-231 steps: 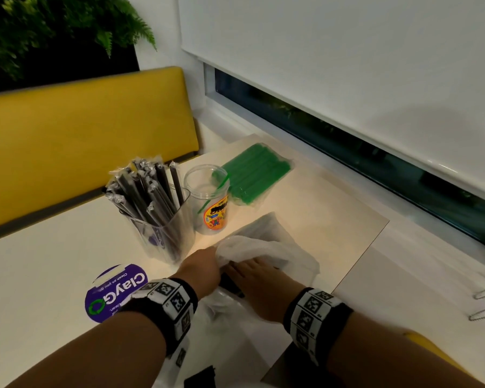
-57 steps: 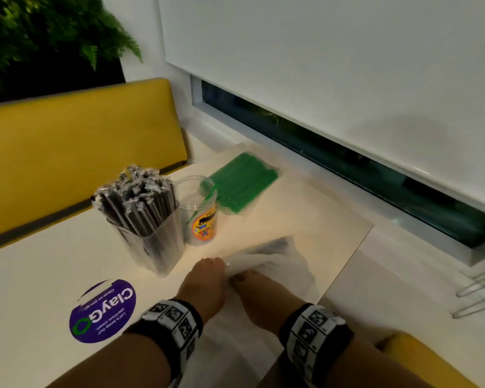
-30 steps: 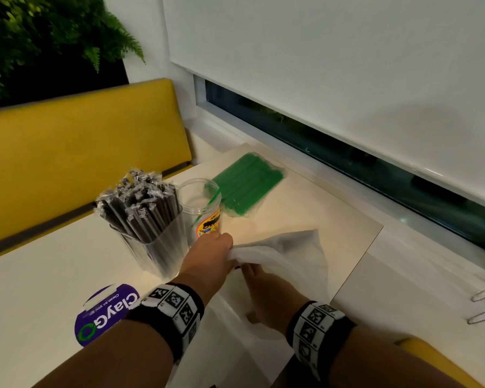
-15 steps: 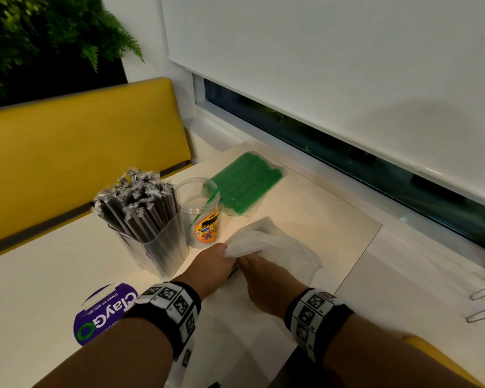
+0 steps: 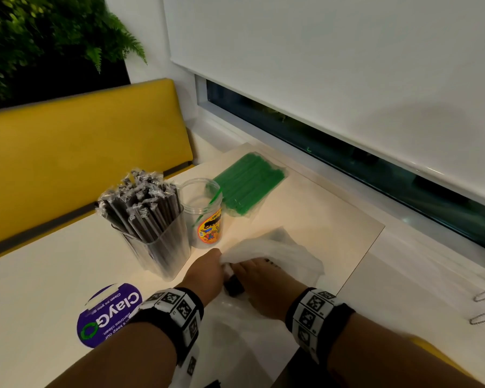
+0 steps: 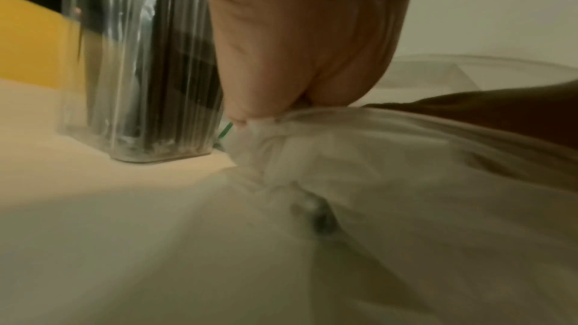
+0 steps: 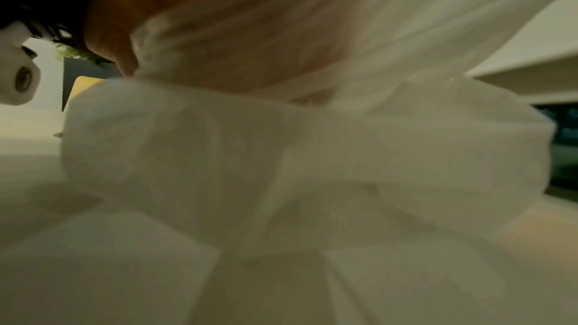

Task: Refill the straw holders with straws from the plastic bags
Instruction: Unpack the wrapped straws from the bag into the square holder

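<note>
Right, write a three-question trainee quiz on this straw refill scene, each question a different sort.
1. True or false: the round cup is packed with green straws.
2. What does the left hand pinch? A) white plastic bag B) green straw pack C) purple sticker
3. Fill in: the square holder holds wrapped ____ straws.

Key: 1 false, it holds a single green straw; 2 A; 3 black.

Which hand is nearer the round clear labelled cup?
Left. The left hand sits just below the round clear labelled cup; the right hand lies farther right, under the white bag.
</note>
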